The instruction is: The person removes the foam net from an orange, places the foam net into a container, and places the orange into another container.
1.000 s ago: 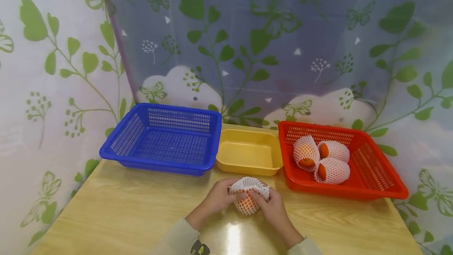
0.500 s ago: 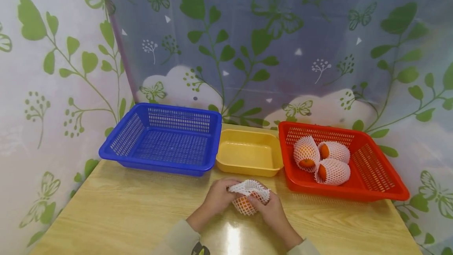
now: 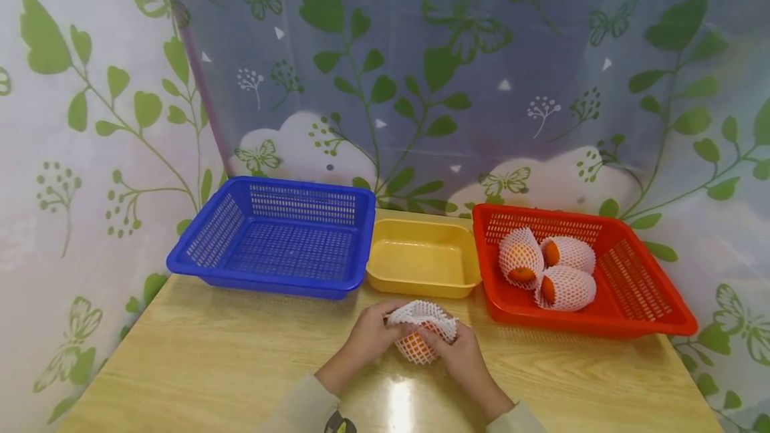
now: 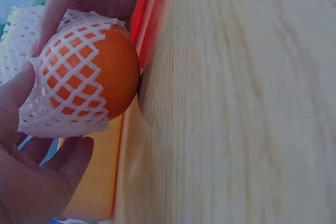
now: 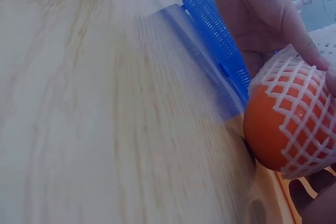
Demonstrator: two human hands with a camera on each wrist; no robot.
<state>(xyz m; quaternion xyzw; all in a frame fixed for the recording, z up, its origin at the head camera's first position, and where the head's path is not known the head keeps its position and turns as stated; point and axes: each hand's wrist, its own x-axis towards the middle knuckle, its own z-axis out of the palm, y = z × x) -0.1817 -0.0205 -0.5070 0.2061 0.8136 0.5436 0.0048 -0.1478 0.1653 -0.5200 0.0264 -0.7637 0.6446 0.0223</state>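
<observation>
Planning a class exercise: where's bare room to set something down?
Tabletop before the blue basket, left of the left hand; tabletop before the red basket, right of the right hand; inside blue basket and yellow tray. Crowded: the strip between hands and tray.

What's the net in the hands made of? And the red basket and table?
The white net looks like soft, matte plastic foam: puffy strands form diamonds. The red basket seems hard, shiny plastic, with slots in its walls. The table could be wood or wood-patterned, and glossy: grain lines show, light glares off it.
</observation>
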